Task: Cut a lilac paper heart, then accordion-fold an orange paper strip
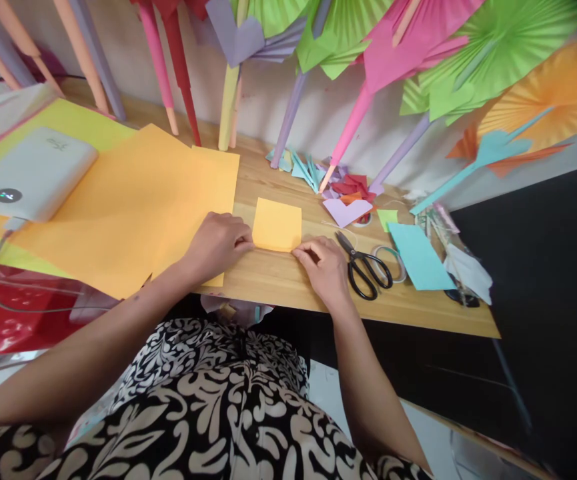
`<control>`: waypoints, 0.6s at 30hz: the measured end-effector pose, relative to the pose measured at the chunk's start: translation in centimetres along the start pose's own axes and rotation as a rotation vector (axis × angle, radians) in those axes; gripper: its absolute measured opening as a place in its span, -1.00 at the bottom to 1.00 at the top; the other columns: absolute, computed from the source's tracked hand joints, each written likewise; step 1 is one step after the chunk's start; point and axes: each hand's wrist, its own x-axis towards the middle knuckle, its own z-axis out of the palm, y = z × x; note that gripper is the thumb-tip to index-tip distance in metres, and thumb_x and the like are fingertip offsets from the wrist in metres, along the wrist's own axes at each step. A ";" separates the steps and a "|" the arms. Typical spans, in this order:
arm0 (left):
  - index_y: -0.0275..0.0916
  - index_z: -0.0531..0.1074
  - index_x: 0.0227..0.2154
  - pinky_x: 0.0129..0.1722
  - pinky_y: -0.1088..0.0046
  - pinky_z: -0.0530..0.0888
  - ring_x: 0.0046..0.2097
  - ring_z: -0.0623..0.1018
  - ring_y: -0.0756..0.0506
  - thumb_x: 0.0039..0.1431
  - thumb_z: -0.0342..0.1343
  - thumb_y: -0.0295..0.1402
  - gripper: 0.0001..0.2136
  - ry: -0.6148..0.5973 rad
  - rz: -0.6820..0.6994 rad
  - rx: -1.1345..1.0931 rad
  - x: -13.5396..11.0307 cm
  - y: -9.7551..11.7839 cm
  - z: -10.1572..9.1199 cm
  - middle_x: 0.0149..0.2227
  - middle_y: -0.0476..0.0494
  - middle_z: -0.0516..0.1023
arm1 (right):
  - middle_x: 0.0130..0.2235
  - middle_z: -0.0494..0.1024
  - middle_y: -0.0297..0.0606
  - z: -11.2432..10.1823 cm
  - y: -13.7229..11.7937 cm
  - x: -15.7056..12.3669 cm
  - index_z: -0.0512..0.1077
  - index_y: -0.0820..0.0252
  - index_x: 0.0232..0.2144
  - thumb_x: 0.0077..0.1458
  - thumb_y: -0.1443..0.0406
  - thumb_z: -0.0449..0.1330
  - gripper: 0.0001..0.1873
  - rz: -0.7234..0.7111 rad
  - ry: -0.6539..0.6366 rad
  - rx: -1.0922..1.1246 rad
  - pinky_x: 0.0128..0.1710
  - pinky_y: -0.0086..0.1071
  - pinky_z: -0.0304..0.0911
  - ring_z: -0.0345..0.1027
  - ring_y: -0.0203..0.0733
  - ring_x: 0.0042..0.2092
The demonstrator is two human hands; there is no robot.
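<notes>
A small square of orange-yellow paper (277, 223) lies on the wooden table, with a narrow folded strip along its near edge. My left hand (221, 243) pinches the left end of that fold between thumb and fingers. At the right end, my right hand (324, 261) pinches the same edge, fingers curled. Black-handled scissors (365, 267) lie just right of my right hand, partly over a roll of tape (397, 261). Large orange paper sheets (138, 193) spread beside and under my left forearm.
A white power bank (43, 170) with a cable rests on the sheets at left. Paper scraps (348, 190) and a turquoise paper piece (421, 257) lie at right. Paper fans on rolled sticks (351, 127) lean on the wall behind. The table's front edge (418, 327) is close to my body.
</notes>
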 end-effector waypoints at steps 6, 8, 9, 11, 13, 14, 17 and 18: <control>-0.23 0.44 -0.52 -0.27 0.35 0.26 -0.34 0.46 -0.08 0.23 0.07 -0.39 -0.80 -0.034 -0.027 0.035 0.3 0.4 -0.2 -0.44 -0.04 0.57 | -0.36 0.52 -0.32 -0.1 0.3 0.1 0.46 0.07 -0.49 0.18 0.24 0.25 -0.81 0.031 -0.002 0.095 -0.25 -0.23 0.20 0.37 -0.13 -0.26; -0.24 0.41 -0.55 -0.29 0.36 0.24 -0.35 0.44 -0.07 0.21 0.05 -0.40 -0.79 -0.045 -0.045 0.057 0.6 0.7 -0.3 -0.46 -0.05 0.54 | -0.36 0.52 -0.33 -0.1 0.2 0.2 0.45 0.07 -0.49 0.19 0.24 0.25 -0.81 0.027 -0.005 0.093 -0.25 -0.23 0.20 0.36 -0.13 -0.27; -0.24 0.39 -0.56 -0.29 0.36 0.23 -0.36 0.43 -0.07 0.20 0.04 -0.40 -0.79 -0.055 -0.057 0.067 0.7 0.8 -0.4 -0.47 -0.05 0.53 | -0.36 0.51 -0.33 -0.1 0.2 0.2 0.44 0.07 -0.49 0.19 0.25 0.25 -0.80 0.024 -0.007 0.090 -0.26 -0.23 0.19 0.36 -0.13 -0.27; -0.24 0.37 -0.57 -0.29 0.36 0.23 -0.38 0.40 -0.06 0.17 0.04 -0.41 -0.80 -0.088 -0.090 0.085 1.1 1.1 -0.5 -0.49 -0.05 0.50 | -0.37 0.50 -0.33 -0.2 0.1 0.2 0.43 0.08 -0.49 0.19 0.25 0.24 -0.80 0.022 -0.008 0.082 -0.26 -0.23 0.19 0.35 -0.13 -0.28; -0.24 0.37 -0.57 -0.27 0.36 0.24 -0.41 0.38 -0.06 0.14 0.05 -0.41 -0.82 -0.123 -0.128 0.105 1.4 1.3 -0.5 -0.51 -0.05 0.46 | -0.37 0.50 -0.32 -0.2 0.1 0.2 0.42 0.08 -0.49 0.19 0.26 0.24 -0.80 0.026 -0.009 0.075 -0.27 -0.23 0.18 0.34 -0.14 -0.29; -0.24 0.36 -0.57 -0.25 0.35 0.26 -0.42 0.36 -0.06 0.12 0.05 -0.42 -0.83 -0.136 -0.144 0.114 1.5 1.3 -0.5 -0.52 -0.05 0.44 | -0.37 0.49 -0.32 -0.2 0.1 0.2 0.42 0.08 -0.49 0.19 0.26 0.24 -0.80 0.029 -0.010 0.072 -0.27 -0.23 0.18 0.33 -0.14 -0.29; -0.25 0.32 -0.60 -0.20 0.32 0.29 -0.45 0.32 -0.04 0.07 0.08 -0.44 -0.84 -0.145 -0.165 0.111 1.8 1.3 -0.4 -0.56 -0.03 0.38 | -0.38 0.49 -0.32 -0.1 0.1 0.2 0.41 0.08 -0.49 0.19 0.25 0.23 -0.79 0.036 -0.016 0.064 -0.27 -0.22 0.18 0.32 -0.14 -0.29; -0.25 0.31 -0.61 -0.19 0.32 0.30 -0.46 0.31 -0.03 0.05 0.08 -0.45 -0.84 -0.144 -0.165 0.099 1.9 1.2 -0.4 -0.57 -0.02 0.36 | -0.38 0.49 -0.32 -0.1 0.1 0.2 0.40 0.08 -0.50 0.19 0.25 0.23 -0.79 0.037 -0.017 0.063 -0.27 -0.22 0.18 0.32 -0.14 -0.29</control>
